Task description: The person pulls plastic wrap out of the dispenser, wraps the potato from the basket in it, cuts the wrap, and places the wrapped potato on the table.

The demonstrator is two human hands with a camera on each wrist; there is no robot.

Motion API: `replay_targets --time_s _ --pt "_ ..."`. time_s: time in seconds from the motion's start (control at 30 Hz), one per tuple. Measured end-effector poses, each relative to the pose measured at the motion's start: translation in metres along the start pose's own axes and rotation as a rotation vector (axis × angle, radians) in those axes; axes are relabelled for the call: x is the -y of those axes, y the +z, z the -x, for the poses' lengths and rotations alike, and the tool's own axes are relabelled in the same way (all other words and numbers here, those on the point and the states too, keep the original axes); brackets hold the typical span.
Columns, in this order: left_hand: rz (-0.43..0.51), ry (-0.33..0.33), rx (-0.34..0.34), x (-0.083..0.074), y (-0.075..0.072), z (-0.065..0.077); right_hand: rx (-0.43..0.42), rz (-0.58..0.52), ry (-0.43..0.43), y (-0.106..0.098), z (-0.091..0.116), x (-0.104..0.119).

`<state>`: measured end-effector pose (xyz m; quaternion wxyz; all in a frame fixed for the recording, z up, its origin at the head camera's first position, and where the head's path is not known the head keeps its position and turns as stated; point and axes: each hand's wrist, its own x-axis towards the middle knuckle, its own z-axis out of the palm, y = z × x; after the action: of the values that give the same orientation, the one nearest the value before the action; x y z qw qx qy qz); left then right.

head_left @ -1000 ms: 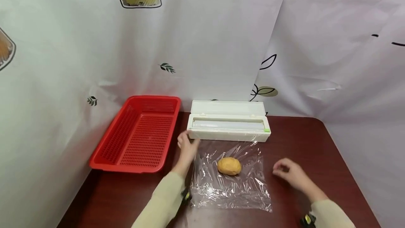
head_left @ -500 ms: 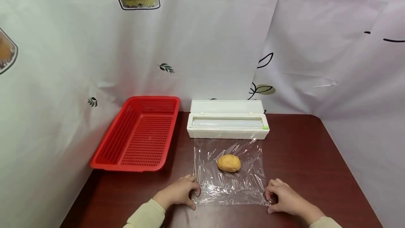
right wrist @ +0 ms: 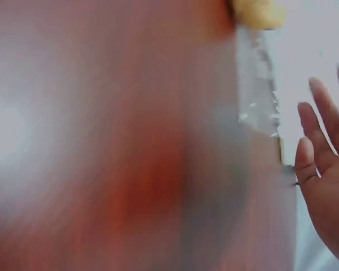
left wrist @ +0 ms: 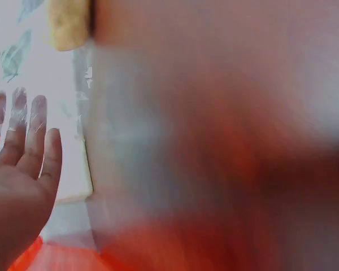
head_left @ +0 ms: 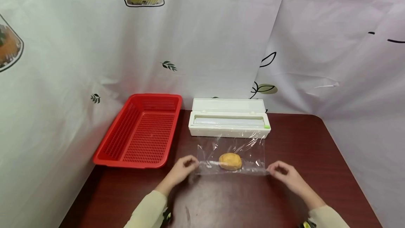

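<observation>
The near edge of the cling film has shifted toward the table's far edge along with the left hand and right hand, whose fingers pinch its two near corners. The yellow potato-like lump sits mid-table, partly behind the film's near strip; the white dispenser box stands at the far edge, the red basket along the left edge

From my end I saw a dark red-brown tbl, rounded at its far R corner. On it: a red basket, L side; a white box, lid up, at the back, near the basket. Clear film spread in front w/ a yellow lump; couldn't tell if the lump touched wood.
</observation>
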<state>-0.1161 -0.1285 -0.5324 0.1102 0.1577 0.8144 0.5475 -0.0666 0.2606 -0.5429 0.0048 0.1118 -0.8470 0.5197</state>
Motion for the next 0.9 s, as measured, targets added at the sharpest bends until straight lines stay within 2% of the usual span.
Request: replay_targets --time_s 0.07,0.13,0.2,0.23,0.33,0.47,0.6,0.77,0.83,0.9 --pt "0.079 -0.089 -0.117 -0.001 0.005 -0.018 -0.074 -0.131 0.147 0.005 -0.016 0.000" --pt "0.075 -0.122 -0.216 0.013 0.013 -0.036 -0.148 -0.178 0.287 0.013 -0.030 -0.003" --pt "-0.016 -0.155 -0.264 0.018 0.020 -0.047 -0.202 -0.193 0.339 0.023 -0.041 -0.009" --pt "-0.080 -0.177 -0.275 0.020 0.023 -0.050 -0.214 -0.163 0.358 0.027 -0.045 -0.013" --pt "-0.317 -0.217 -0.264 0.025 0.031 -0.053 -0.203 0.012 0.382 0.037 -0.051 -0.021" --pt "-0.621 -0.134 -0.224 0.027 0.039 -0.050 -0.155 0.249 0.343 0.045 -0.052 -0.025" --pt "-0.891 -0.016 -0.183 0.026 0.043 -0.049 -0.098 0.511 0.202 0.050 -0.050 -0.024" --pt "-1.173 0.101 -0.139 0.023 0.044 -0.046 -0.054 0.873 -0.002 0.055 -0.048 -0.026" --pt "-1.243 0.132 -0.115 0.021 0.044 -0.044 -0.020 0.971 -0.058 0.055 -0.047 -0.026" --pt "-1.238 0.134 -0.092 0.018 0.043 -0.043 0.024 0.984 -0.061 0.050 -0.049 -0.023"
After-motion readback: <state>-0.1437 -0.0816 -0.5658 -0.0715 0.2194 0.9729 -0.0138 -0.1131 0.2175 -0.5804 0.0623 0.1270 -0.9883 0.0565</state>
